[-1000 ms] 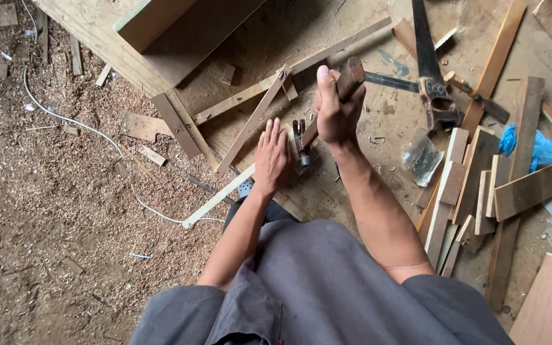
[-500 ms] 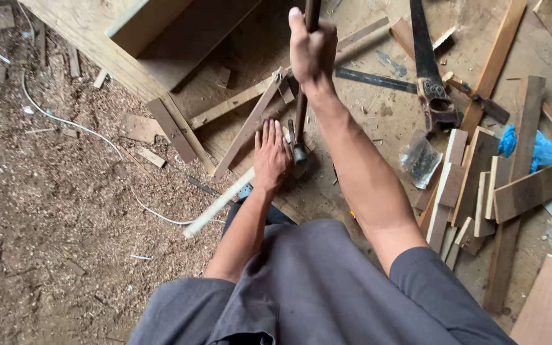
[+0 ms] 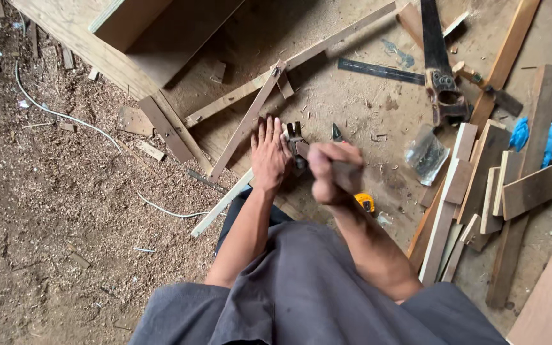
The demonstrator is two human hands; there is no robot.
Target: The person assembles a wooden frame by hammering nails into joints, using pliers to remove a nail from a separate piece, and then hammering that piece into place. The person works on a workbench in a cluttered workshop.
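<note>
Left hand (image 3: 268, 153): flat, fingers spread, pressed on a thin wooden strip (image 3: 245, 124) on the plywood floor (image 3: 346, 96). Right hand (image 3: 332, 172): blurred, grip closed round a brown wooden hammer handle (image 3: 346, 176), its dark metal head (image 3: 295, 137) just right of the left fingers. Far right: handsaw (image 3: 439, 70), dark blade. Right: stacked rough offcuts (image 3: 480, 185), clear plastic bag (image 3: 426, 153), contents indistinct. Left: sawdust, white cable (image 3: 65, 117)

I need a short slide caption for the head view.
Left hand steadies a wooden strip; right hand grips a hammer handle.
</note>
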